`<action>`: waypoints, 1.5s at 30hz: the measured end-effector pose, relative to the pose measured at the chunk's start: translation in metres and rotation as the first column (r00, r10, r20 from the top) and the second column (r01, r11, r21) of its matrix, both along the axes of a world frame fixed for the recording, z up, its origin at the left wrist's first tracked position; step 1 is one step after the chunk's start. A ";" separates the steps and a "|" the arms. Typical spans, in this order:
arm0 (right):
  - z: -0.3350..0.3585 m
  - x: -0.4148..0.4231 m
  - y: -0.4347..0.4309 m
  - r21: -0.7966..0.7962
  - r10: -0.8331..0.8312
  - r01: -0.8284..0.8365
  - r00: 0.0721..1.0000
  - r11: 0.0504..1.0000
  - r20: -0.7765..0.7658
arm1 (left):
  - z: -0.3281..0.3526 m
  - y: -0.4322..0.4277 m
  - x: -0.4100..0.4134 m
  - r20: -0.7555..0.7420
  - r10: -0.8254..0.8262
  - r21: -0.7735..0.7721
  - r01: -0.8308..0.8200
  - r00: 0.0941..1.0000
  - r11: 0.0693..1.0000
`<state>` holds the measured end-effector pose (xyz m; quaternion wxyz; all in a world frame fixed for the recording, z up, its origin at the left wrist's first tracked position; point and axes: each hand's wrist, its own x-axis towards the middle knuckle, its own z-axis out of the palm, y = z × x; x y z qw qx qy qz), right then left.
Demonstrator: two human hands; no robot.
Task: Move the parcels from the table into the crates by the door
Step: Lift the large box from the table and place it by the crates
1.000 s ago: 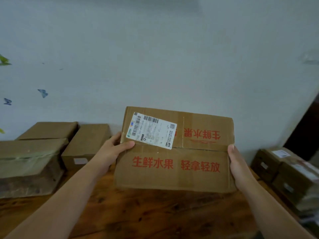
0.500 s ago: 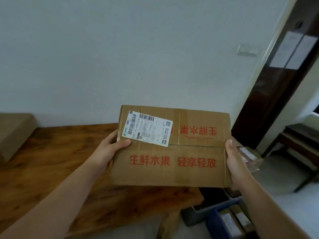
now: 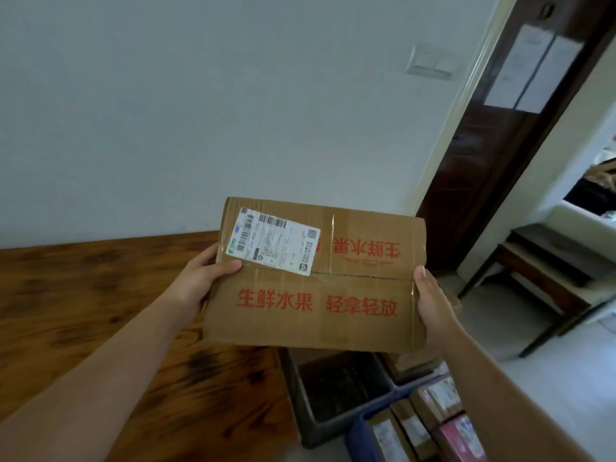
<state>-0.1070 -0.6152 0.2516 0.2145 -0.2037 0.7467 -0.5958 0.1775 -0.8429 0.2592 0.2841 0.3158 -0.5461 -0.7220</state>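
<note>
Carry phase here: the parcel [image 3: 316, 311] is off the table [image 3: 100, 295] and in the air, held just above and slightly behind the grey crate [image 3: 330, 431], whose open mouth shows beneath the box's near edge. The left hand [image 3: 203, 281] grips the left end, thumb laid flat on the top face and fingers hidden behind the cardboard. The right hand [image 3: 433, 301] clasps the right end, thumb along the edge and fingers out of sight underneath, so the box is squeezed between the two hands. Its long axis runs side to side, hand to hand, roughly across the grey crate's mouth. The broad face is tipped up toward the camera, with the near line of red print upright for the reader and the far line inverted. The white shipping label [image 3: 273, 250] sits at the corner farthest from the grey crate, on the left. Right of the grey crate stands a blue crate [image 3: 356, 440] that already holds packed parcels [image 3: 413, 425], and beyond both is the dark door [image 3: 493, 168]. Next move, by my reading: bring the box forward and down over the grey crate. It looks wide for that opening, so it may need turning or tilting to get past the rim.
</note>
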 end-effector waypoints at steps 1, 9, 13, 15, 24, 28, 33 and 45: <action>-0.003 -0.017 -0.002 0.001 -0.009 0.009 1.000 1.000 0.021 | 0.001 -0.003 -0.016 0.002 -0.006 0.006 0.006 1.000 1.000; -0.026 -0.107 -0.017 0.000 -0.023 0.023 0.991 1.000 0.134 | -0.006 -0.019 -0.107 0.065 0.008 0.020 -0.010 0.998 1.000; -0.039 -0.149 -0.028 0.047 -0.023 0.016 0.987 0.999 0.158 | -0.023 -0.021 -0.146 0.143 0.077 0.038 -0.083 0.987 0.996; -0.048 -0.173 -0.031 0.052 0.020 -0.029 0.987 0.998 0.160 | -0.035 -0.019 -0.172 0.181 0.122 0.049 -0.132 0.976 0.990; -0.108 -0.279 -0.040 0.221 0.156 -0.183 0.979 0.958 0.131 | -0.122 0.014 -0.268 0.363 0.238 0.092 -0.289 0.901 0.953; -0.153 -0.298 -0.044 0.346 0.207 -0.234 0.972 0.909 0.114 | -0.176 0.030 -0.281 0.419 0.207 0.178 -0.304 0.884 0.936; -0.248 -0.312 -0.050 0.525 0.240 -0.275 0.961 0.806 0.136 | -0.276 0.046 -0.290 0.530 0.184 0.318 -0.395 0.828 0.862; -0.422 -0.316 -0.064 0.649 0.309 -0.302 0.945 0.698 0.108 | -0.457 0.040 -0.304 0.555 0.182 0.472 -0.488 0.811 0.735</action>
